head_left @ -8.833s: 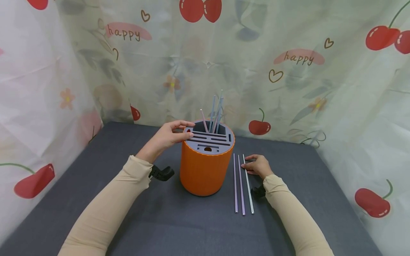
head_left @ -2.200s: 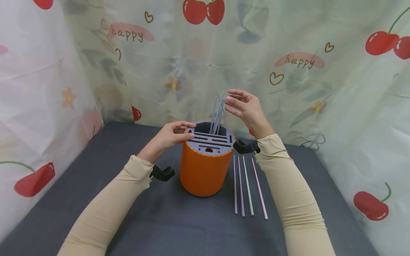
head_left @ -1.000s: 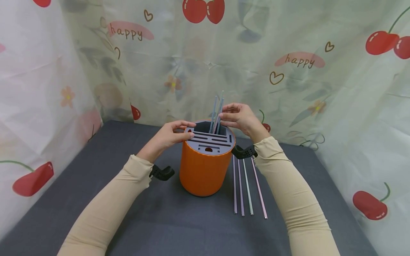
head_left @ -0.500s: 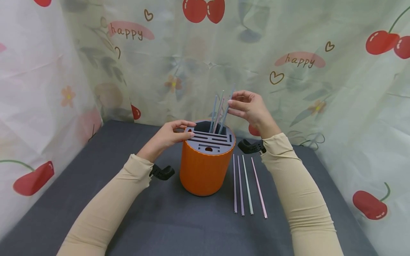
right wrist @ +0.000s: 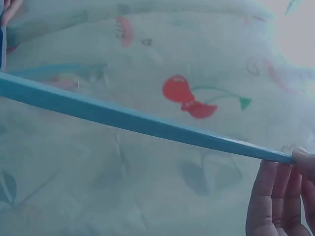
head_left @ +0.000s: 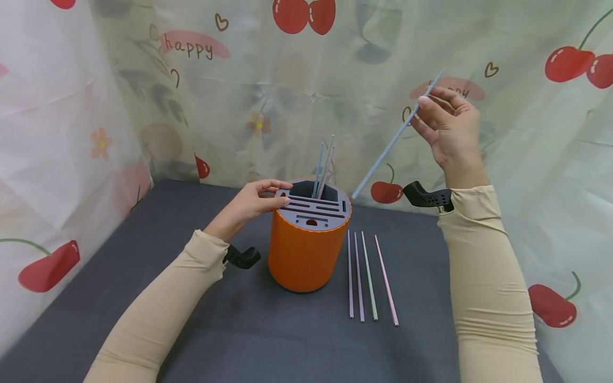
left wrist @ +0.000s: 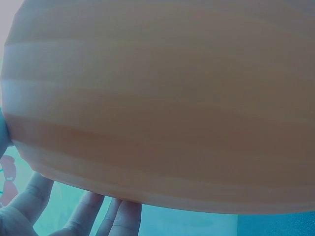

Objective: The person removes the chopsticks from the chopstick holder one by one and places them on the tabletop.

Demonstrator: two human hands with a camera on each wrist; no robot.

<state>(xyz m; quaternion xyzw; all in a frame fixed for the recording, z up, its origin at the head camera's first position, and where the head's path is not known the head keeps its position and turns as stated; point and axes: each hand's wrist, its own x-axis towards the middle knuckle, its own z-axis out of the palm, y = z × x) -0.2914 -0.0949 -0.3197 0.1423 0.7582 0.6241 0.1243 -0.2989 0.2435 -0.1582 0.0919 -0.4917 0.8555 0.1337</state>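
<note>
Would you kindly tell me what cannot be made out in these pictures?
Head view: the lower ends of the standing sticks, hidden inside the orange holder.
Left wrist view: much of the left hand, cut off by the picture's edge.
Right wrist view: the far end of the blue stick, cropped by the left edge.

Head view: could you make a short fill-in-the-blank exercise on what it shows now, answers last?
The right hand holds a ____ chopstick. The left hand touches the rim of the ____ utensil holder. On the dark table lie ____ chopsticks. The rightmost one is ____.
Missing words: blue; orange; four; pink.
</note>
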